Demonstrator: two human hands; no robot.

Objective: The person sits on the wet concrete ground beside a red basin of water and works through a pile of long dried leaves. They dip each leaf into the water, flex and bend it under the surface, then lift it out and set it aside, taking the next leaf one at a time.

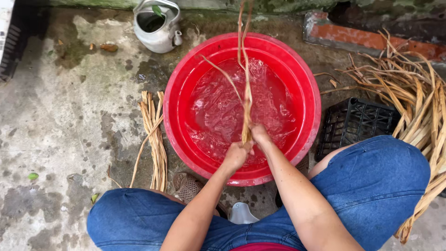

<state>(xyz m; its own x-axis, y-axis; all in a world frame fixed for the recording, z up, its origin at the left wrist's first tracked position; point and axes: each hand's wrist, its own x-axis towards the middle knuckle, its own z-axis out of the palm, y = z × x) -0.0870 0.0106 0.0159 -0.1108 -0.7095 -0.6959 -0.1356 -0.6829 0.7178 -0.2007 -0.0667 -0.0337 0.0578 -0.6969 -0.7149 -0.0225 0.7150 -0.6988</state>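
A big red plastic basin (176, 93) full of rippling water stands on the concrete in front of my knees. A long tan dried plant strip (246, 83) runs from the far rim down to my hands. My left hand (236, 155) is closed around its lower end over the near side of the water. Right beside it, my right hand (260, 135) grips the same strip a little higher. Both forearms reach out over my blue jeans.
A small bundle of dried strips (155, 135) lies left of the basin. A big loose pile of them (413, 97) sits at the right beside a black plastic crate (353, 123). A metal kettle (155, 25) stands behind the basin, near bricks (367, 39).
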